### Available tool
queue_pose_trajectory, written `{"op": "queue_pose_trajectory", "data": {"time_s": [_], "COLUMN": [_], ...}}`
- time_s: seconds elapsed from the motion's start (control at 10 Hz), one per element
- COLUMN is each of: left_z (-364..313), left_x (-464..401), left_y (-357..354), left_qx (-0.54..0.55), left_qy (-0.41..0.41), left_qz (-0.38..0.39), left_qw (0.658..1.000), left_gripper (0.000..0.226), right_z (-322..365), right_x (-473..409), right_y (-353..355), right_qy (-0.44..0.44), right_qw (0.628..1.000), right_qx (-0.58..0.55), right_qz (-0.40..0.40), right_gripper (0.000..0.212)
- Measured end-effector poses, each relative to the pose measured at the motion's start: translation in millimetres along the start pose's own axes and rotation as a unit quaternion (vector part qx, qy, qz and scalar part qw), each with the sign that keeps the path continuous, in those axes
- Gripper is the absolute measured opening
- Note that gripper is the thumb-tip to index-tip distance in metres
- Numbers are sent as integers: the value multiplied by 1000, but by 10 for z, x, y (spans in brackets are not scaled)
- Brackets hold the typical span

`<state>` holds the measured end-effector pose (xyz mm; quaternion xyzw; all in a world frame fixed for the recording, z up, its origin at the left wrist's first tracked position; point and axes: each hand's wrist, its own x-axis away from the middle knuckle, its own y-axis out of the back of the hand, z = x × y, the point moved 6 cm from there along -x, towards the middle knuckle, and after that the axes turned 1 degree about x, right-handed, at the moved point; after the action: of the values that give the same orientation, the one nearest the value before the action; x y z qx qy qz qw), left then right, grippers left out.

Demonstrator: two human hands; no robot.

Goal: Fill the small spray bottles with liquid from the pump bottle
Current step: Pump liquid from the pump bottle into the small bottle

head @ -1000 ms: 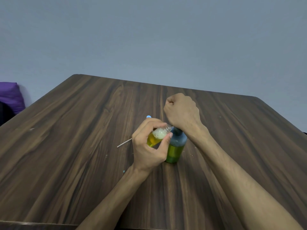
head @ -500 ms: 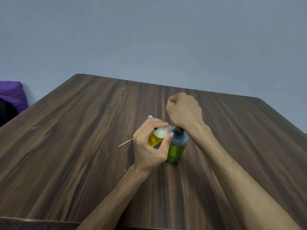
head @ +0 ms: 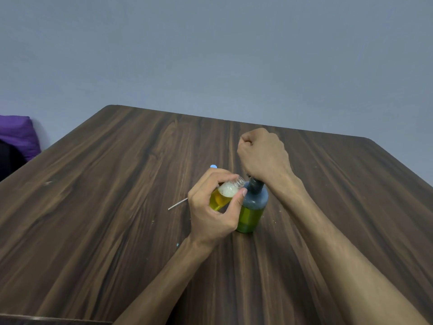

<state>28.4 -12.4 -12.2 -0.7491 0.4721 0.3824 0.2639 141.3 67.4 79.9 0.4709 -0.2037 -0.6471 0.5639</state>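
A blue-grey pump bottle partly full of green-yellow liquid stands at the middle of the wooden table. My right hand is curled over its pump head, which the hand hides. My left hand grips a small clear spray bottle, tilted with its open threaded neck against the pump's spout. That small bottle holds yellow liquid with white foam near the neck. Its blue spray cap with a thin white dip tube lies on the table behind my left hand.
A purple cushion sits off the table's left edge by the wall. A plain grey wall rises behind the table. Small specks dot the wood near the bottles.
My right hand has risen slightly over the pump head. The left hand and the small bottle have hardly moved.
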Motion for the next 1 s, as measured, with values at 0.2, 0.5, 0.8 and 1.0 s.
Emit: {"op": "queue_pose_trajectory", "data": {"time_s": [0.2, 0.5, 0.8, 1.0], "left_z": [-2, 5, 4, 2], "left_x": [11, 17, 22, 18], "left_y": [-28, -27, -18, -25], "left_qx": [0, -4, 0, 2], "left_qy": [-1, -4, -4, -1], "left_qz": [12, 14, 11, 14], "left_qw": [1000, 1000, 1000, 1000], "left_gripper": [19, 19, 18, 18], "right_z": [-44, -39, -40, -19], "right_x": [43, 59, 59, 31], "right_y": [-60, -35, -21, -37], "right_qy": [-18, -15, -15, -18], "right_qw": [1000, 1000, 1000, 1000], "right_qx": [-2, -10, -8, -9], "right_qz": [11, -6, -16, -21], "right_gripper": [32, 37, 35, 31]}}
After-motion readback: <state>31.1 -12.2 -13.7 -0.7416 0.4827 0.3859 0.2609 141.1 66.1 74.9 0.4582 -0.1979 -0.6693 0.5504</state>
